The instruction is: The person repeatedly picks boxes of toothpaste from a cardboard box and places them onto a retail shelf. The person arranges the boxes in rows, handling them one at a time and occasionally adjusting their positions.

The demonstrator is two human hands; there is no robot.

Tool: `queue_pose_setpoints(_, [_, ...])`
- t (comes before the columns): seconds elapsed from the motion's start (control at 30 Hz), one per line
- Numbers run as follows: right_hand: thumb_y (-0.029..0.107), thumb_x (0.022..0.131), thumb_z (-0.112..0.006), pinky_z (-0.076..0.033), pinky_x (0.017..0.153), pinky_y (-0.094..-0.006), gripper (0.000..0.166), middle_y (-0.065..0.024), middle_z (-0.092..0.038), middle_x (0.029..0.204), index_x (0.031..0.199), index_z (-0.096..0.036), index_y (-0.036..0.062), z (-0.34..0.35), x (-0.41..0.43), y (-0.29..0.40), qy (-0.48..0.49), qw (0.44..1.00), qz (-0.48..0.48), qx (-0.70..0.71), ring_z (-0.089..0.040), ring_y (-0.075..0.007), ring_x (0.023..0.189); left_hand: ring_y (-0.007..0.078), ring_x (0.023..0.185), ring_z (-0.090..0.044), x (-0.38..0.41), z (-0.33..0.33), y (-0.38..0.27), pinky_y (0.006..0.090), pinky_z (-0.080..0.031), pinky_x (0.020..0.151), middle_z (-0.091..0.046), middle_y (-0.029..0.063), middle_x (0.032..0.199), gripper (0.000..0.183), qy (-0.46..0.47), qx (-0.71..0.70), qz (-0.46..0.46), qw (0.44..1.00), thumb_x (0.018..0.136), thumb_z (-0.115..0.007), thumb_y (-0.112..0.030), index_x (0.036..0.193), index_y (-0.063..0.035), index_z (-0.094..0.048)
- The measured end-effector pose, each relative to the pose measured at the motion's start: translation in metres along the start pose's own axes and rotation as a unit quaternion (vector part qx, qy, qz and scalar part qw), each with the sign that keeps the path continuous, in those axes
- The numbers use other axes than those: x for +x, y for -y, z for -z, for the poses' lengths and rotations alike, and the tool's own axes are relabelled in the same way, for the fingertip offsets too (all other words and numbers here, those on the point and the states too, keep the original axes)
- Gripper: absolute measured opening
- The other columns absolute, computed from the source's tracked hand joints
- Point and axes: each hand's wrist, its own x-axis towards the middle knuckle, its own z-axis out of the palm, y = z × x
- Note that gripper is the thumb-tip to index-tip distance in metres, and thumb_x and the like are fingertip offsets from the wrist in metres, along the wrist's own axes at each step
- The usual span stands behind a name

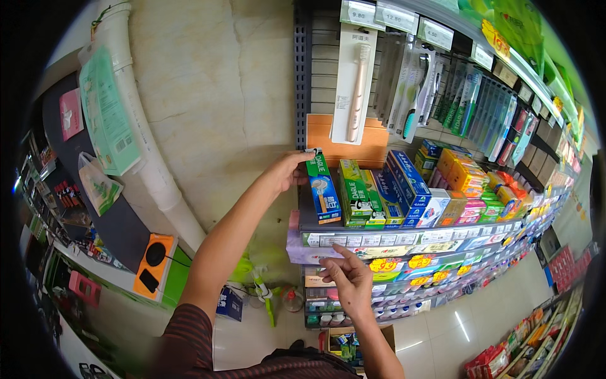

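Observation:
My left hand (pixel 289 171) reaches to the left end of a store shelf. Its fingers touch the back end of a green and blue Darlie toothpaste box (pixel 323 192), which lies on the dark shelf; whether they grip it cannot be told. My right hand (pixel 348 279) is raised in front of the shelf's price strip (pixel 364 239), fingers apart and curled, holding nothing. Right of the box, beyond a gap, are a green and yellow Darlie box (pixel 354 189) and blue toothpaste boxes (pixel 408 177). Packaged toothbrushes (pixel 358 90) hang above them.
Soap packs (pixel 461 173) fill the shelf farther right. An open cardboard box (pixel 387 337) with small packages stands on the floor below. A white pipe (pixel 154 177) runs along the wall at left, beside a counter (pixel 106 227). A plastic bottle (pixel 292 301) stands by the shelf's foot.

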Motion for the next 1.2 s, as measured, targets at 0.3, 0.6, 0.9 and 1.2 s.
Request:
queue_pose_setpoints(0.3, [0.007, 0.101, -0.066, -0.059, 0.078, -0.0274, 0.04, -0.012, -0.076, 0.102, 0.137, -0.057, -0.0056, 0.002, -0.012, -0.008, 0.011, 0.998, -0.045, -0.048, -0.071, -0.0132, 0.087, 0.0165, 0.085, -0.069, 0.031, -0.002, 0.013, 0.0314, -0.056, 0.071, -0.071, 0.0009, 0.101, 0.032, 0.044, 0.056, 0.012, 0.997, 0.094, -0.072, -0.036, 0.118, -0.0151, -0.068])
queue_pose_setpoints(0.6, [0.006, 0.101, -0.066, -0.059, 0.08, -0.0282, 0.042, -0.0127, -0.075, 0.107, 0.139, -0.055, -0.0062, 0.007, -0.019, -0.028, 0.032, 0.995, -0.09, -0.036, -0.071, -0.0143, 0.09, 0.0257, 0.085, -0.07, 0.026, -0.009, 0.009, 0.0384, -0.062, 0.069, -0.068, 0.0129, 0.116, 0.051, 0.061, 0.167, -0.02, 0.984, 0.095, -0.07, -0.033, 0.133, -0.0009, -0.059])
queue_pose_setpoints(0.9, [0.01, 0.101, -0.066, -0.057, 0.081, -0.0286, 0.04, -0.0124, -0.075, 0.108, 0.137, -0.057, -0.0057, 0.019, -0.036, -0.049, 0.078, 0.989, -0.113, -0.057, -0.07, -0.0133, 0.092, 0.0291, 0.087, -0.074, -0.004, -0.032, 0.004, 0.0395, -0.063, 0.065, -0.064, 0.0204, 0.124, 0.059, 0.098, 0.193, -0.036, 0.976, 0.098, -0.061, -0.015, 0.151, 0.0033, -0.042])
queue_pose_setpoints(1.2, [0.012, 0.1, -0.07, -0.057, 0.074, -0.0276, 0.036, -0.0099, -0.075, 0.106, 0.132, -0.063, -0.004, 0.017, -0.052, -0.058, 0.091, 0.983, -0.142, -0.067, -0.069, -0.0111, 0.087, 0.028, 0.083, -0.073, -0.011, -0.036, 0.006, 0.0388, -0.064, 0.063, -0.063, 0.0206, 0.125, 0.06, 0.071, 0.194, -0.034, 0.978, 0.099, -0.059, -0.014, 0.153, 0.0015, -0.039])
